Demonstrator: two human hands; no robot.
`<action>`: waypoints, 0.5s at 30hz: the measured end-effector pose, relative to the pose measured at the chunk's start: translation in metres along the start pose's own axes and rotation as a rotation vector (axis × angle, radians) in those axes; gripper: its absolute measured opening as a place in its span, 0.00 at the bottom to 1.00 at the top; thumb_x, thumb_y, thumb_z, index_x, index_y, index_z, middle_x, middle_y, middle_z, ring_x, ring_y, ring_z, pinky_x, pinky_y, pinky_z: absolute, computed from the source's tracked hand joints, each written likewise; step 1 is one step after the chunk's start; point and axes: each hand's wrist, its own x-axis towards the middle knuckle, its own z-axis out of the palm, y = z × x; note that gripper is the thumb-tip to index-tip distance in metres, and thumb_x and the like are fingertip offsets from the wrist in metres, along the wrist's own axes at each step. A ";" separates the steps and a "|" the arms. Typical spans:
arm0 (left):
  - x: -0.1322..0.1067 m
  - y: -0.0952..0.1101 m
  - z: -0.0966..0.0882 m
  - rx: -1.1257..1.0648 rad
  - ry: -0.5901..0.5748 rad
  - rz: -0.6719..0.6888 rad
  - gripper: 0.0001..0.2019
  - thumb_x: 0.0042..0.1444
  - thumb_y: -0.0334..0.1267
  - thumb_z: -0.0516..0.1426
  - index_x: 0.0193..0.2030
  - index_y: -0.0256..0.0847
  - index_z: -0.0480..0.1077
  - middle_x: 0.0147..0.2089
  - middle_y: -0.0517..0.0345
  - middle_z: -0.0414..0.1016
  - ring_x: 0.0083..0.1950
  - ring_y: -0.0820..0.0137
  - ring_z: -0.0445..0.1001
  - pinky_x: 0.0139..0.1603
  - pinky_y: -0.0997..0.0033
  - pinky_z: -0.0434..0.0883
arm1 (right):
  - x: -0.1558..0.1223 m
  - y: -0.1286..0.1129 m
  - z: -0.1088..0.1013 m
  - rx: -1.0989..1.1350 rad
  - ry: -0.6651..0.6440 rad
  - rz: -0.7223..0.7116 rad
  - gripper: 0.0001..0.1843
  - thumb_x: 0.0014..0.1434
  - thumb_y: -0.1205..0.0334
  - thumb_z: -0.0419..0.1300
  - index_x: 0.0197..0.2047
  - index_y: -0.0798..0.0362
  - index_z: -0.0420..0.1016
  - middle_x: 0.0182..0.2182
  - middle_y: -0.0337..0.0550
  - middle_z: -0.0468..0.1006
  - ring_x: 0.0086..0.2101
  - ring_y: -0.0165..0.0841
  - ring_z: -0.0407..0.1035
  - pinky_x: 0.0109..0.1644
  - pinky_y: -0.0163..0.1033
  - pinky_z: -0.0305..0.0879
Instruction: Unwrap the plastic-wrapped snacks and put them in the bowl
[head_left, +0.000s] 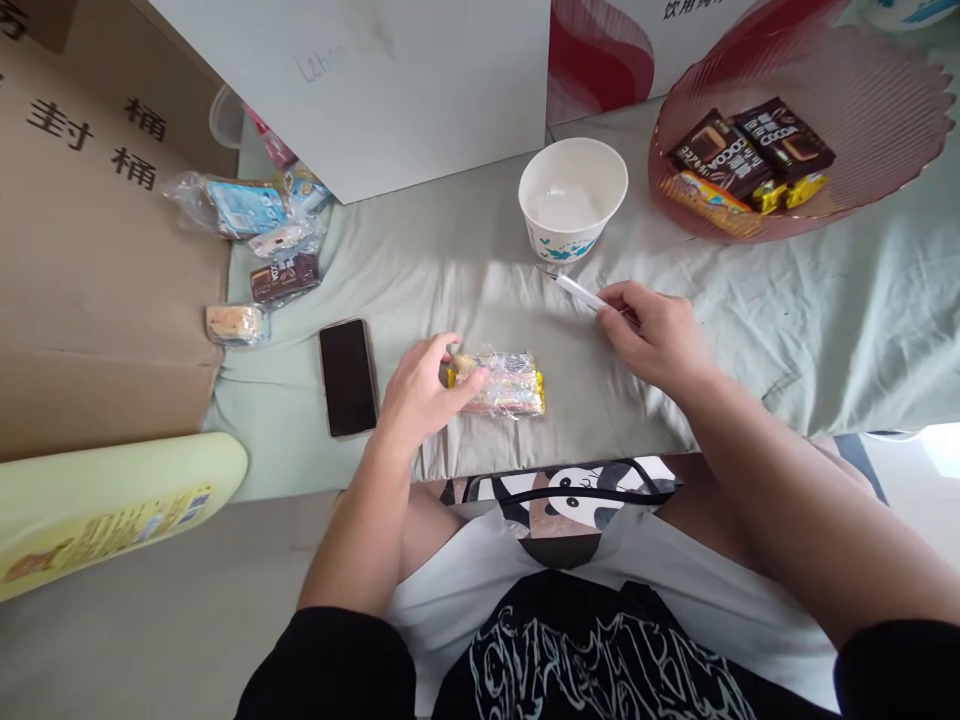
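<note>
My left hand (424, 390) is at the left end of a bundle of wrapped snacks (504, 385) on the cloth, in clear crinkled film with yellow ends. The thumb lies on top of the film and the fingers curl at the far left corner, holding it. In my right hand (656, 335) is a slim white pen-like tool (579, 291) with a thin metal tip pointing left and away. That tip is just in front of a white paper bowl (571, 200) with a blue print. The bowl's visible inside holds nothing I can make out.
A black phone (349, 378) lies left of my left hand. Beyond it are several wrapped snacks (285, 277) beside a cardboard box (112, 230). A pink ribbed bowl (870, 150) with cocoa snack packets stands at the right. A white box (420, 90) stands behind, a green-yellow bottle (127, 500) at lower left.
</note>
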 end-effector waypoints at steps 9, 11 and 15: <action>-0.016 0.012 0.004 -0.146 -0.023 0.089 0.27 0.55 0.39 0.66 0.61 0.50 0.68 0.54 0.53 0.75 0.53 0.59 0.75 0.55 0.57 0.74 | 0.006 -0.026 0.018 0.104 -0.035 0.013 0.09 0.64 0.54 0.58 0.42 0.47 0.76 0.30 0.44 0.80 0.27 0.36 0.70 0.36 0.43 0.65; -0.012 0.004 0.011 -0.241 0.111 0.165 0.30 0.56 0.36 0.65 0.65 0.51 0.65 0.57 0.53 0.72 0.54 0.61 0.75 0.57 0.58 0.75 | 0.007 -0.028 0.023 0.147 -0.012 0.057 0.10 0.65 0.53 0.58 0.43 0.48 0.77 0.30 0.42 0.80 0.27 0.35 0.70 0.35 0.42 0.65; 0.001 -0.015 0.021 -0.340 0.266 0.212 0.32 0.59 0.36 0.63 0.69 0.52 0.59 0.63 0.51 0.69 0.60 0.60 0.74 0.58 0.59 0.76 | 0.006 -0.032 0.029 0.206 0.049 0.111 0.15 0.69 0.49 0.55 0.41 0.47 0.79 0.27 0.41 0.78 0.27 0.36 0.71 0.35 0.42 0.67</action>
